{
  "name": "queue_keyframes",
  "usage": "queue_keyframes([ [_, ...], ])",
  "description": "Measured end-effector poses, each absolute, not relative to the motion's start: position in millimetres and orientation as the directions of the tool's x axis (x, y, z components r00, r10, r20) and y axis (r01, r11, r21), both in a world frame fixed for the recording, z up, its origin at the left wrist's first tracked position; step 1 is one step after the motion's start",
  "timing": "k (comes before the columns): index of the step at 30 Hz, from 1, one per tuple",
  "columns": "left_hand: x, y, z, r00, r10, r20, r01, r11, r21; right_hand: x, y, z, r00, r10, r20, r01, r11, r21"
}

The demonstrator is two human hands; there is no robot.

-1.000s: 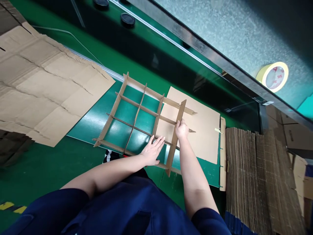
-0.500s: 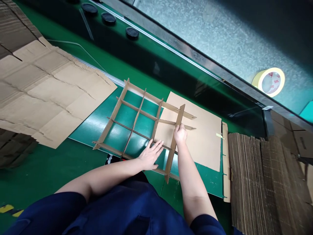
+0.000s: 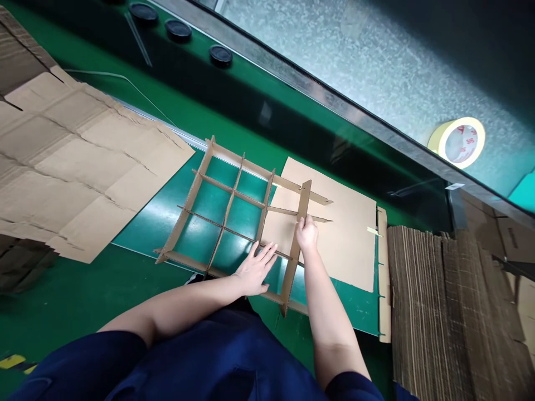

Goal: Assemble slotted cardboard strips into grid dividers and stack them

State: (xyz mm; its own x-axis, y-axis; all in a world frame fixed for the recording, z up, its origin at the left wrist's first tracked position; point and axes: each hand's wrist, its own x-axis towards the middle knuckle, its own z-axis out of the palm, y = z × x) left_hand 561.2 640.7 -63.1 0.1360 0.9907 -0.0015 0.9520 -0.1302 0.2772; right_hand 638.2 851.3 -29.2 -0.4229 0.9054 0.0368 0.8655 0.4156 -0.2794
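Observation:
A grid of interlocked cardboard divider strips [image 3: 228,208] lies across the green table [image 3: 163,192], its right part over a flat cardboard sheet [image 3: 346,234]. My right hand [image 3: 307,234] is closed around the middle of a slotted cardboard strip [image 3: 289,278], which stands on edge across the lengthwise strips. Whether its slots are fully seated I cannot tell. My left hand [image 3: 256,271] rests with fingers spread on the grid, just left of that strip. Beyond the held strip, the slotted ends of two lengthwise strips [image 3: 320,197] stick out to the right.
Large creased cardboard sheets [image 3: 92,145] overhang the table's left end. At the right stand upright stacks of cardboard strips [image 3: 422,312], beside a slotted strip [image 3: 384,278] at the table edge. A tape roll [image 3: 457,142] sits on the metal surface behind. Black round discs [image 3: 178,29] lie farther back.
The view has shifted slightly. My right hand still grips the strip, and my left hand stays spread on the grid; their positions against the cardboard look nearly the same.

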Motion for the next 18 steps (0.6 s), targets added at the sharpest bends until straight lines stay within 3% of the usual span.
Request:
queue_keyframes([
  [11, 560, 640, -63, 0.140, 0.990, 0.022, 0.951, -0.141, 0.276, 618, 853, -23, -0.269, 0.932, -0.244, 0.961, 0.276, -0.006],
  [18, 559, 642, -63, 0.141, 0.990, 0.022, 0.946, -0.142, 0.291, 615, 849, -23, -0.271, 0.944, -0.189, 0.959, 0.281, 0.029],
])
